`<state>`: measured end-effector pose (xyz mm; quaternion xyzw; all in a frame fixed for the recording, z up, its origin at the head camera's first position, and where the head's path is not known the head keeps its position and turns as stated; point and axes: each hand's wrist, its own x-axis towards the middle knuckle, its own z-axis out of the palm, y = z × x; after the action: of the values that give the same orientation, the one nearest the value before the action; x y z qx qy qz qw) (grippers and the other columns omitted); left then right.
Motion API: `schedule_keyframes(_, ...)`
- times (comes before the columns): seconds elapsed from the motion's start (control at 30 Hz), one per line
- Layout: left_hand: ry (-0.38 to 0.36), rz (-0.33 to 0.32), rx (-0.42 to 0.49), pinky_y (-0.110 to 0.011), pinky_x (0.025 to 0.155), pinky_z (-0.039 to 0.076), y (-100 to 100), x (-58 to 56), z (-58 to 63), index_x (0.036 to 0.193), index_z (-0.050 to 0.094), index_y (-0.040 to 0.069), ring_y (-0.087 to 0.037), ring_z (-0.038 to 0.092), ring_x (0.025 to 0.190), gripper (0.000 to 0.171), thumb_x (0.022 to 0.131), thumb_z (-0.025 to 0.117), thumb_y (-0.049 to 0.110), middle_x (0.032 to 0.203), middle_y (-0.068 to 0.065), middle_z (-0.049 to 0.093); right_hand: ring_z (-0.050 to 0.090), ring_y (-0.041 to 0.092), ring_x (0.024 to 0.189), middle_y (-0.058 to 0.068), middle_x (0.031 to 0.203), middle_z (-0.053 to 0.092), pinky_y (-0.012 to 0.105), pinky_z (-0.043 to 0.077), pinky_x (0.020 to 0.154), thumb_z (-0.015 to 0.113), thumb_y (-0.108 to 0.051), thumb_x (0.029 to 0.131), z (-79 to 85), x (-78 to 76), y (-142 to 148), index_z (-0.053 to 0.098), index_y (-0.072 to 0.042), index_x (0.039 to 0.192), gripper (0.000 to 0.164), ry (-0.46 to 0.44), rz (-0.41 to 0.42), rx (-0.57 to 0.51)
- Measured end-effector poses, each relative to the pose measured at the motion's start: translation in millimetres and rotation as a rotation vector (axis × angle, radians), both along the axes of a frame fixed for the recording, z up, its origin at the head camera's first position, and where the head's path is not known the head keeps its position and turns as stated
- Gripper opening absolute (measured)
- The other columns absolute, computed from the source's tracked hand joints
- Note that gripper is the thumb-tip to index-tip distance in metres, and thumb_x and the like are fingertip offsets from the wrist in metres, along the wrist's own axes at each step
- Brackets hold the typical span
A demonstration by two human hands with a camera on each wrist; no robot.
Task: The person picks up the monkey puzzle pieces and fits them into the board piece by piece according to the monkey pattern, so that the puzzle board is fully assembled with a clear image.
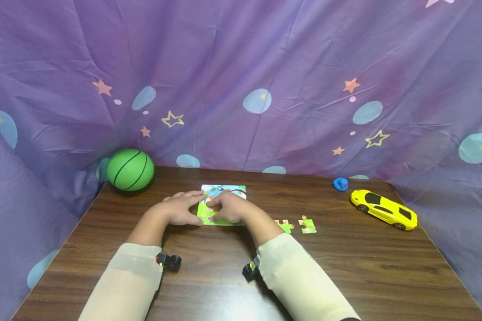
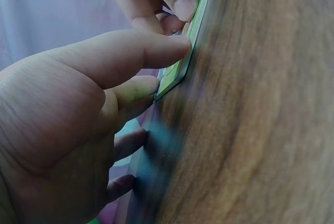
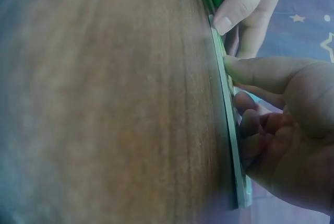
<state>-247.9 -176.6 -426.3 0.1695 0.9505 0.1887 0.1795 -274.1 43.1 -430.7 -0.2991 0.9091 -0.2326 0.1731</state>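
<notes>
A colourful picture puzzle board (image 1: 229, 222) lies flat on the wooden table, its middle partly covered by fingers. At its left edge, my left hand (image 1: 180, 208) spreads thumb and index finger around the near left corner. In the left wrist view, the left thumb (image 2: 172, 49) rests at the board's near edge. My right hand (image 1: 232, 207) bends over the middle of the board, thumb and index finger down on the picture. Its other fingers (image 3: 253, 143) curl in above the surface. I cannot tell whether a puzzle piece sits between the right fingertips.
Right of the board lie two loose puzzle pieces, one (image 1: 285, 226) partly behind the right forearm, the other (image 1: 307, 225) farther right. A green ball (image 1: 130, 170) stands at the back left. A blue rubber duck (image 1: 340, 184) and yellow toy car (image 1: 383, 210) are at the right.
</notes>
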Motion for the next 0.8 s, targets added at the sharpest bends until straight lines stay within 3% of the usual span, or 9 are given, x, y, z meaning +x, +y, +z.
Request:
schedule_keyframes(0.23,-0.002,0.0,-0.004,-0.081,0.124,0.021,0.3,0.6,1.8,0.169,0.036,0.02,-0.046,0.026,0.163,0.096,0.087,0.075,0.051,0.18,-0.001,0.027,0.071,0.021,0.109,0.009,0.12,0.079,0.04,0.06,0.102,0.086,-0.022,0.09,-2.4,-1.7,0.6,0.07,-0.012,0.142,0.056,-0.005,-0.015,-0.015)
schedule_keyframes(0.4,-0.004,0.003,-0.004,-0.082,0.125,0.019,-0.4,0.7,1.5,0.169,0.036,0.021,-0.046,0.026,0.163,0.095,0.088,0.075,0.051,0.18,-0.001,0.027,0.068,0.013,0.097,0.004,0.109,0.078,0.032,0.06,0.092,0.085,-0.019,0.087,-3.9,-3.5,11.0,0.073,-0.009,0.138,0.053,0.033,0.007,-0.093)
schedule_keyframes(0.63,-0.001,0.001,-0.011,-0.082,0.125,0.019,0.4,-0.1,1.4,0.169,0.037,0.023,-0.047,0.025,0.163,0.095,0.087,0.075,0.052,0.18,-0.001,0.026,0.065,0.009,0.086,0.002,0.106,0.075,0.025,0.057,0.078,0.082,-0.017,0.092,10.3,4.0,47.4,0.071,-0.008,0.139,0.048,-0.021,-0.045,-0.222)
schedule_keyframes(0.8,-0.005,0.008,-0.013,-0.081,0.126,0.018,0.5,0.0,1.3,0.168,0.037,0.023,-0.047,0.024,0.164,0.095,0.087,0.076,0.051,0.18,0.0,0.026,0.065,0.01,0.087,0.004,0.105,0.074,0.027,0.056,0.079,0.082,-0.019,0.091,16.0,7.6,80.3,0.074,-0.01,0.135,0.046,0.022,-0.081,-0.224)
